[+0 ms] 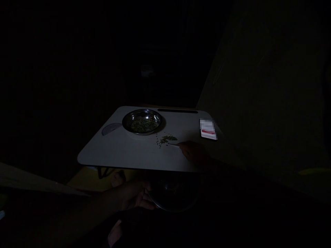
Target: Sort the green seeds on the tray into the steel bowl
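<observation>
Below the table's front edge, my left hand (144, 196) grips the rim of a metal bowl (178, 207), whose inside is mostly lost in the dark. My right hand (193, 151) rests over the table and pinches a thin pale flat piece (174, 144); its kind cannot be made out. The tip of that piece is at a small scattered heap of greenish seeds (167, 139) on the white tabletop (124, 151). Behind and left of the heap stands a shiny steel bowl (126, 123) with similar greenish seeds (144, 125) in its bottom.
A clear protractor (111, 128) lies left of the steel bowl. A lit phone (208, 130) lies at the tabletop's right side, and a dark slot (177, 111) runs along the back edge. A wall (258, 86) rises on the right. The room is very dark.
</observation>
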A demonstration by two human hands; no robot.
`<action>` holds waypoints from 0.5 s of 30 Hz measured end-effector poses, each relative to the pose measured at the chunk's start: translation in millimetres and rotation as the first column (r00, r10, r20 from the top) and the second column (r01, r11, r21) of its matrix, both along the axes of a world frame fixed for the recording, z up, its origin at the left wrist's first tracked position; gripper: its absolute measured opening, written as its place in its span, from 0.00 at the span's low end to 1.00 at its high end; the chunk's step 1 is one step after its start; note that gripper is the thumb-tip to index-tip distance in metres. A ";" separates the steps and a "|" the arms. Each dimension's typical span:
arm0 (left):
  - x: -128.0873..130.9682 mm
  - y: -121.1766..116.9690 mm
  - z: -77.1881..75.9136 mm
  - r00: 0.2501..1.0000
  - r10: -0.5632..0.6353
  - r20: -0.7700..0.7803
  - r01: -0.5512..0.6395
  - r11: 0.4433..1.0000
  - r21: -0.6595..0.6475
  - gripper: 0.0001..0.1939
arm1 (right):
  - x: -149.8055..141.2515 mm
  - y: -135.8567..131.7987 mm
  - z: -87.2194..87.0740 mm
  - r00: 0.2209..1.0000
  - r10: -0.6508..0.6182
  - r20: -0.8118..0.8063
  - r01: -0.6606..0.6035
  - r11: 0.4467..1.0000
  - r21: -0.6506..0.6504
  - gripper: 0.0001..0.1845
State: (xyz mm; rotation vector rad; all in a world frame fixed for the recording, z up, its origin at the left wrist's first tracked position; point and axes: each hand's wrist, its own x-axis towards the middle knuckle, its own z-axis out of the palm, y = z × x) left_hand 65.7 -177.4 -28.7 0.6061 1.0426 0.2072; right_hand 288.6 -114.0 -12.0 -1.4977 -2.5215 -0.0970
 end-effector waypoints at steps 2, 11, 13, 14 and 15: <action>-0.7 -0.1 -0.6 1.000 0.002 -0.003 -0.002 1.000 -0.006 0.07 | -0.1 2.0 -2.4 1.000 0.013 -0.019 -0.013 1.000 0.016 0.17; -5.9 -1.0 -2.9 1.000 0.014 -0.003 -0.014 1.000 -0.006 0.09 | -7.6 1.0 -5.0 0.996 0.081 -0.044 -0.080 0.997 0.012 0.16; -5.6 -1.1 -2.0 1.000 0.026 -0.017 -0.026 1.000 0.004 0.10 | -9.6 -1.6 -3.7 0.991 0.123 -0.058 -0.123 0.992 0.014 0.16; -5.4 -1.0 -1.4 0.999 0.032 -0.023 -0.032 0.999 0.008 0.10 | -10.5 -3.1 -3.2 0.987 0.146 -0.064 -0.145 0.989 0.015 0.17; -5.3 -0.9 -0.8 0.999 0.036 -0.027 -0.035 0.999 0.011 0.10 | -11.2 -4.8 -2.8 0.983 0.168 -0.067 -0.168 0.986 0.015 0.17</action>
